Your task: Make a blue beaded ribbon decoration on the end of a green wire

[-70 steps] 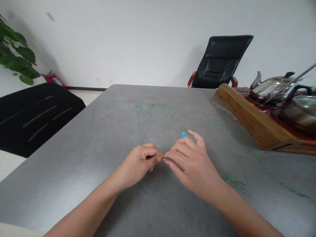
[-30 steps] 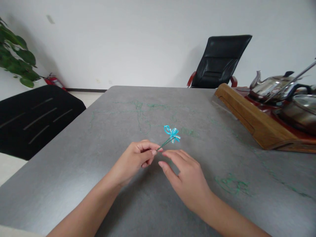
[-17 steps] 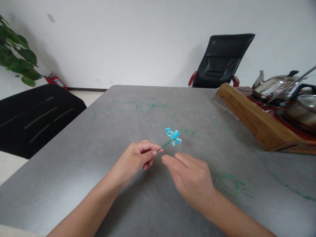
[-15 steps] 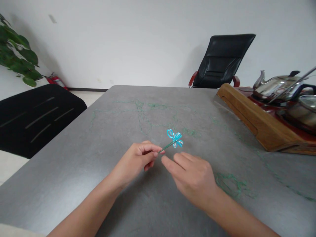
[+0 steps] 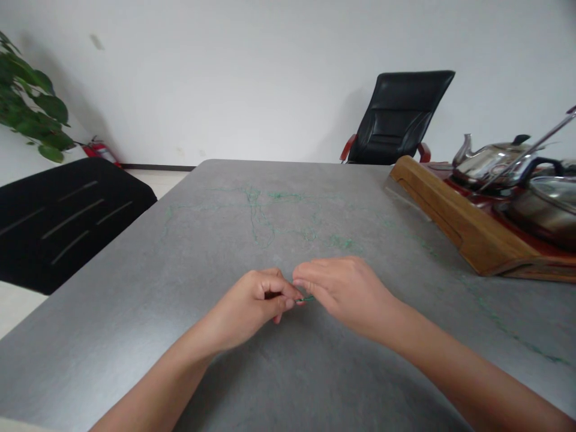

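My left hand (image 5: 265,297) is closed in a pinch on the thin green stem (image 5: 308,299) of a beaded flower. Only a short piece of that stem shows between the hands. Over it reaches my right hand (image 5: 344,291), palm down, its fingers together and the thumb pressed close beneath them. The blue flower head is hidden behind this hand. Whatever the right fingertips hold is too small or too covered to make out. Both hands hover above the near middle of the grey table (image 5: 216,240).
Loose green thread (image 5: 258,210) lies in tangles across the table, and another strand (image 5: 508,327) trails at the right. A wooden tea tray (image 5: 454,222) bears a steel kettle (image 5: 490,162) and a pot (image 5: 546,201). Black chairs stand behind (image 5: 402,117) and left (image 5: 67,216).
My right hand has turned palm down and come over the flower head, covering it. The left hand has shifted slightly right and down, still pinching the stem. The near thread bundle is now out of sight.
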### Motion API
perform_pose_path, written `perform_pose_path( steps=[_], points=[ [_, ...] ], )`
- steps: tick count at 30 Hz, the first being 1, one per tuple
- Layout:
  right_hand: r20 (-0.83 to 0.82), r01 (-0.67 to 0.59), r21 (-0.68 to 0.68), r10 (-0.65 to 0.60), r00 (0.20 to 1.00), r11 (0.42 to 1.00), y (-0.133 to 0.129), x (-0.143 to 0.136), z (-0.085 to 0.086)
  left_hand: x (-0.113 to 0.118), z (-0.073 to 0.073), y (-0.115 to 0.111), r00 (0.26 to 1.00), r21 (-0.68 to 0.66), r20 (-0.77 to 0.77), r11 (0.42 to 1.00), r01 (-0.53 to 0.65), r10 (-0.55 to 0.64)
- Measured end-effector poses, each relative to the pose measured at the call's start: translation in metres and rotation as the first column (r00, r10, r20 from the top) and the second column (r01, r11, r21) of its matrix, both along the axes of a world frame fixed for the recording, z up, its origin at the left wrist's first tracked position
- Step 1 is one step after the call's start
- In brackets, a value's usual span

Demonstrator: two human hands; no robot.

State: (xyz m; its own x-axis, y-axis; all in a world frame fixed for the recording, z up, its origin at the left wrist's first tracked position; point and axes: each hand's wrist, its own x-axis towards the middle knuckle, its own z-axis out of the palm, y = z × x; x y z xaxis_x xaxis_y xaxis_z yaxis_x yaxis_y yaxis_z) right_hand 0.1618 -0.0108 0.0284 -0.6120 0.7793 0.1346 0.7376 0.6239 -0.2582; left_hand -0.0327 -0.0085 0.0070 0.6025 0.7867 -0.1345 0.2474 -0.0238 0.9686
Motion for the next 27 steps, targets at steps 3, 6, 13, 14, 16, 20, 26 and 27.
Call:
perform_pose_path(
  steps=[3,6,13,14,16,20,26,27],
  points=[
    [-0.046,0.049,-0.119,-0.055,0.997,0.992,0.001,0.0,0.001,0.001,0.0,-0.002,0.999,-0.057,-0.014,0.998,-0.037,0.036],
    [-0.118,0.09,-0.191,-0.114,0.986,0.977,-0.001,0.001,0.001,0.002,0.001,-0.003,0.997,-0.108,0.0,0.991,-0.081,0.082],
    [-0.226,0.064,-0.466,-0.188,0.956,0.883,0.003,0.006,0.003,0.001,0.009,-0.007,0.996,-0.009,-0.082,1.0,-0.028,0.027],
    [-0.245,0.028,-0.54,-0.189,0.951,0.841,0.006,0.008,0.003,0.0,0.01,-0.008,0.996,0.01,-0.092,1.0,0.004,-0.003],
    [-0.305,-0.077,-0.655,-0.17,0.937,0.752,0.012,0.013,0.0,-0.001,0.013,-0.008,0.992,0.054,-0.109,0.996,0.067,-0.061],
    [-0.395,-0.201,-0.711,-0.147,0.907,0.674,0.021,0.025,-0.007,-0.003,0.018,-0.008,0.985,0.117,-0.127,0.984,0.134,-0.119],
    [-0.43,-0.175,-0.745,-0.262,0.864,0.644,0.023,0.034,-0.014,-0.008,0.022,-0.009,0.982,0.109,-0.049,0.977,0.185,-0.181],
    [-0.454,-0.19,-0.758,-0.296,0.841,0.624,0.023,0.034,-0.017,-0.009,0.023,-0.009,0.983,0.08,-0.016,0.98,0.182,-0.181]
  ],
)
